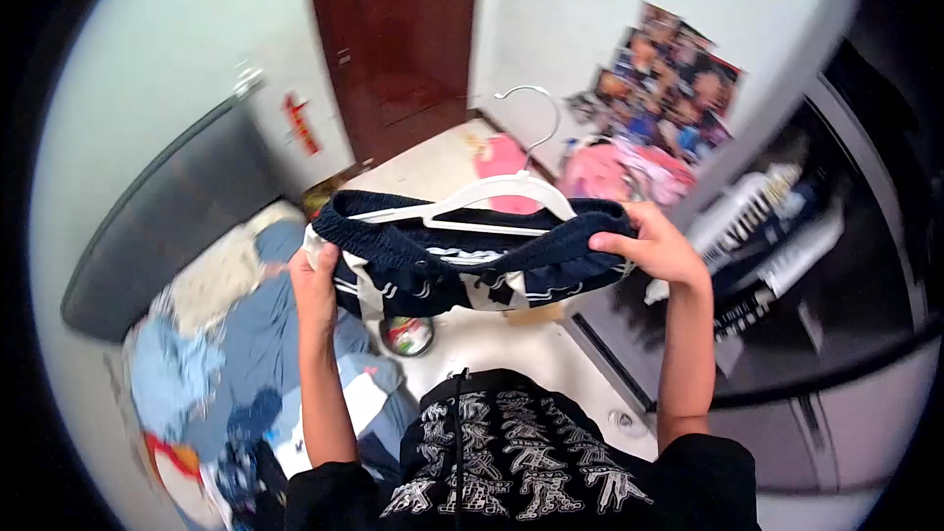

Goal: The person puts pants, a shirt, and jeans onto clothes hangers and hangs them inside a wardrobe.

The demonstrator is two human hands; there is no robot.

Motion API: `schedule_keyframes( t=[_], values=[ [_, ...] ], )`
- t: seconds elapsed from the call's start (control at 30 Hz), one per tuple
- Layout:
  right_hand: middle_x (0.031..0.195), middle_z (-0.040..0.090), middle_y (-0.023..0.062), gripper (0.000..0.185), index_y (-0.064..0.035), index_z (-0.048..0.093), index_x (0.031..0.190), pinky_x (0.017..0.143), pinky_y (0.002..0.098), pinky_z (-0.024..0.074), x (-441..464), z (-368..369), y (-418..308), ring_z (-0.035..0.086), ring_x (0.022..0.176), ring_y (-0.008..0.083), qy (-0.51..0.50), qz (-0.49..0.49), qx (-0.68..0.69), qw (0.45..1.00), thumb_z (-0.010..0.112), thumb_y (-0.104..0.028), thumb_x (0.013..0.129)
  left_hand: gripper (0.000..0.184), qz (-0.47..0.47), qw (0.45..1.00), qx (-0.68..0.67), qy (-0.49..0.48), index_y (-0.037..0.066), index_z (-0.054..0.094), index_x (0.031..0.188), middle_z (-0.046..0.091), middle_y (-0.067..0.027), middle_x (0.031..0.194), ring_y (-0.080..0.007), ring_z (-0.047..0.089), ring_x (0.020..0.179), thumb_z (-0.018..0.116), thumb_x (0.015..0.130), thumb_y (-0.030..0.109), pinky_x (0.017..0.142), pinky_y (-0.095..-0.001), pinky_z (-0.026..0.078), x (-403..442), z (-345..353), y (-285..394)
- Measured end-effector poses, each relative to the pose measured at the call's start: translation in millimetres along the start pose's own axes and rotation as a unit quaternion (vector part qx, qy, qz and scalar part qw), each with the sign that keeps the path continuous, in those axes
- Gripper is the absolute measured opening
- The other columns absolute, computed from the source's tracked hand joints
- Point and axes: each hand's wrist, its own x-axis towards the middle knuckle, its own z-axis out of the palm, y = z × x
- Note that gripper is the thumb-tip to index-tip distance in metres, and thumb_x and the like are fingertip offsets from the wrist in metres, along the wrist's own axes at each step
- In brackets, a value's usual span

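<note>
Head view: here's the left hand pinching one end of the dark patterned garment, the right hand gripping the other, and it's up in mid-air above the floor, white hanger sitting in its opening.

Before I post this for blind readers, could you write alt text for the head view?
A person's left hand and right hand hold up a dark patterned garment by its edge, a white hanger in its opening. Beyond are a bed on the left, a reddish door and an open wardrobe on the right.
</note>
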Motion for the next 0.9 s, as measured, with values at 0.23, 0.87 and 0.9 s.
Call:
schedule_keyframes(
  t=[0.23,0.87,0.9],
  values=[
    [0.125,0.06,0.0143,0.085,0.0027,0.037,0.143,0.098,0.0307,0.0426,-152,-37,32,0.055,0.115,0.0177,0.082,-0.043,0.194,0.977,0.082,-0.026,0.076,0.036,-0.144,0.956,-0.251,-0.038,0.003,0.059,0.118,0.066,-0.007,0.109,-0.0151,0.065,0.093,0.055,0.098,0.033,0.081,-0.0296,0.053,16,175,-2],
    [0.116,0.065,0.0134,0.052,0.005,0.053,0.127,0.089,0.0333,0.0511,-371,78,67,0.065,0.1,0.021,0.663,0.1,0.379,0.638,0.07,-0.026,0.088,0.046,-0.237,0.815,-0.158,-0.505,-0.002,0.053,0.128,0.062,-0.0061,0.119,-0.0141,0.057,0.109,0.043,0.103,0.036,0.097,-0.0278,0.041,-85,461,-94],
    [0.117,0.065,0.0132,0.054,0.0045,0.053,0.128,0.09,0.0346,0.0502,-375,79,67,0.064,0.102,0.0218,0.667,0.102,0.375,0.636,0.072,-0.025,0.087,0.042,-0.2,0.811,-0.112,-0.538,-0.001,0.054,0.127,0.062,-0.0051,0.118,-0.014,0.055,0.109,0.043,0.104,0.033,0.099,-0.0274,0.039,-84,474,-104]
  ],
)
